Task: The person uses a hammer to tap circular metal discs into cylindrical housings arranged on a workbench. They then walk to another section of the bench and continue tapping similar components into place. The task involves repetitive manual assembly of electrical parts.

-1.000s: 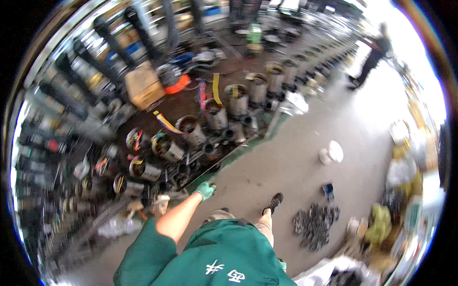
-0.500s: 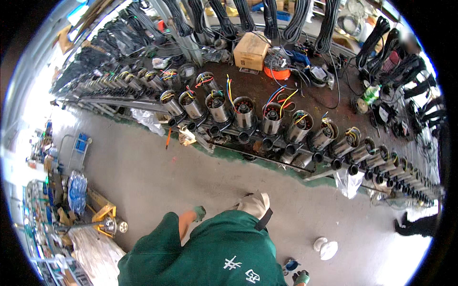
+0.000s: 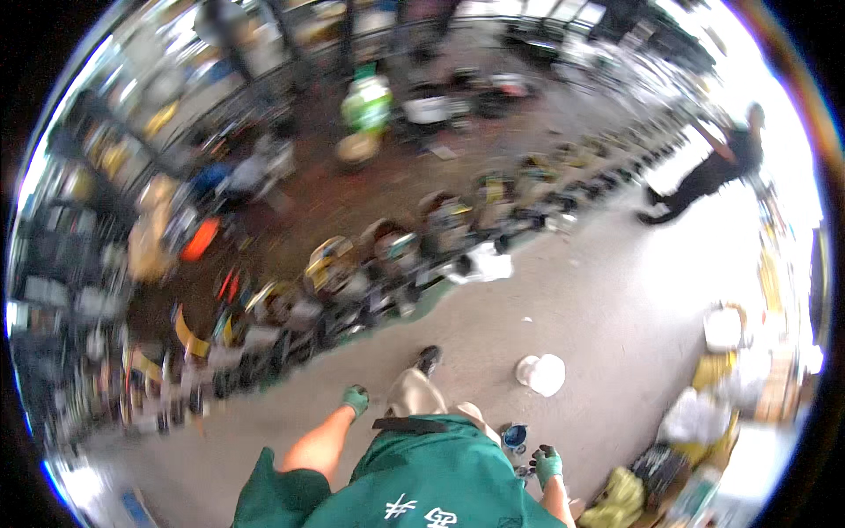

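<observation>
My left hand [image 3: 356, 400], in a green glove with dark fingertips, hangs over the floor beside my left thigh. Its fingers are loosely bent and apart, and nothing shows in them. My right hand [image 3: 547, 463], gloved the same way, hangs at my right side with the fingers spread and no object in them. Just beyond it a small blue container [image 3: 514, 436] appears to stand on the floor. Neither hand touches the long workbench [image 3: 308, 202], where a row of metal motor housings [image 3: 339, 268] with coloured wires lines the near edge, blurred by motion.
A white spool-like stool [image 3: 540, 374] stands on the floor ahead to the right. A person in dark clothes [image 3: 704, 172] is at the far right. Bags and boxes [image 3: 695, 418] are piled along the right side. A green-labelled bottle [image 3: 366, 104] stands on the bench.
My view has swung to the right. The bench now slants up toward the right, the person and piled bags have come into sight, and both my hands show more fully.
</observation>
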A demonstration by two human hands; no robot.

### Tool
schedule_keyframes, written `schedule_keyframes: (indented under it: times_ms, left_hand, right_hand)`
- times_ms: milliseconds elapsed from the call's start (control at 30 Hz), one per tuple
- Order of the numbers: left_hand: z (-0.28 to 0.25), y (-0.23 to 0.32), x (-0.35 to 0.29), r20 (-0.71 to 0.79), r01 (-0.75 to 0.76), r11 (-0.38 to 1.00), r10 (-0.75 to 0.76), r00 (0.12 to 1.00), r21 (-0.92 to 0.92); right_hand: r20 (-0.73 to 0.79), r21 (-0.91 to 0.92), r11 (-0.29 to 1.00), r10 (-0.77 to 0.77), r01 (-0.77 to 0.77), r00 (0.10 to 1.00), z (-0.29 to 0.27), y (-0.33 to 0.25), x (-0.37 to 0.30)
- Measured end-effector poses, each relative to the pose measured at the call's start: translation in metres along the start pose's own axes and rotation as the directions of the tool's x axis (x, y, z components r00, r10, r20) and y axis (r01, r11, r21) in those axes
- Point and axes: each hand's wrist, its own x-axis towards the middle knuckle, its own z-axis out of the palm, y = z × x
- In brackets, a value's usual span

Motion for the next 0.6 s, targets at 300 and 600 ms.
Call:
schedule_keyframes:
  times_ms: [300,600]
  left_hand:
    - [0.131,0.391,0.055,0.306,-0.418,0.735,0.292,0.906,0.534]
    - [0.246,0.52,0.044,0.214,-0.266,0.688,0.162,0.963,0.675]
  right_hand:
    - [-0.237,-0.055,0.99,0.113,-0.13,0.965,-0.015,0.117,0.016]
    - [0.03,0.359,0.863,0.369,-0.355,0.929,-0.074,0.108,0.201]
